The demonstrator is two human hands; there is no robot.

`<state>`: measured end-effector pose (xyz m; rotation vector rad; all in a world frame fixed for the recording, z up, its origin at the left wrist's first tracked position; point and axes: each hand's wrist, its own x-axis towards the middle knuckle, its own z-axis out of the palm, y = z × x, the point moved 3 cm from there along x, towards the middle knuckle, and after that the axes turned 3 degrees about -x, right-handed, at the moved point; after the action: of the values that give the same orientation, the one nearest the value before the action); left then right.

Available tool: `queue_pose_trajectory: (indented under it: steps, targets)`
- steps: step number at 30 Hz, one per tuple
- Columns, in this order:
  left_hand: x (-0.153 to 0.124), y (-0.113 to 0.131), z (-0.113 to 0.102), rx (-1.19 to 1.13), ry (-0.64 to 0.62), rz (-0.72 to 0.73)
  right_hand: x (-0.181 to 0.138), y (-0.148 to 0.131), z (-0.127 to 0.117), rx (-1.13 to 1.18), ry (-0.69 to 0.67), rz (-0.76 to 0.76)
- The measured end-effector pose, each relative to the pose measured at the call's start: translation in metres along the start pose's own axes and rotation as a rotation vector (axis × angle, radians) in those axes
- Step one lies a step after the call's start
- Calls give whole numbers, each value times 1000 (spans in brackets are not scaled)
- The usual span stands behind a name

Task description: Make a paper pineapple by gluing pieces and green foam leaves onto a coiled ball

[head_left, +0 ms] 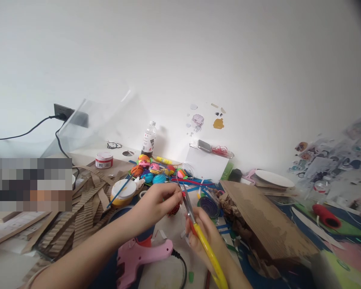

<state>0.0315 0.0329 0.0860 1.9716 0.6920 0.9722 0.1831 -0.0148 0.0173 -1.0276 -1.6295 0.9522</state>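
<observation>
My left hand [164,200] is closed in a pinch on a small red piece [183,194], which sticks out past its fingertips. Beneath those fingers a dark red, textured object [173,211] partly shows; whether the hand also holds it is hard to see. My right hand [206,230] grips a pair of scissors [203,237] with yellow handles. The blades point up and away, slightly apart, right beside the red piece. Just below the hands lies a pink hot glue gun [144,259] with a black cord.
Behind the hands sit several colourful corrugated-paper shapes [155,168] and a bottle [149,138]. Corrugated strips [84,200] pile up on the left, near a yellow paint tub [123,192] with a brush across it. A cardboard sheet [264,218] leans at the right.
</observation>
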Motion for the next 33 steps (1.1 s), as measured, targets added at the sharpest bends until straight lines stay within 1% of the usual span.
queue_pose_trajectory:
  steps: [4, 6, 12, 21, 28, 33]
  targets:
    - [0, -1, 3, 14, 107, 1, 1, 4, 1, -18, 40, 13]
    - [-1, -2, 4, 24, 130, -3, 1, 5, 2, -28, 51, 28]
    - [-1, -7, 10, 125, 35, 31, 1, -4, 2, 1, 19, 9]
    - [-2, -2, 8, 271, -45, 3, 2, -8, 1, -7, -15, 42]
    - [-1, -2, 7, 175, -58, 0, 2, -5, -1, -28, 0, 0]
    - [1, -4, 8, 75, -36, -14, 1, 0, 0, -12, 20, 24]
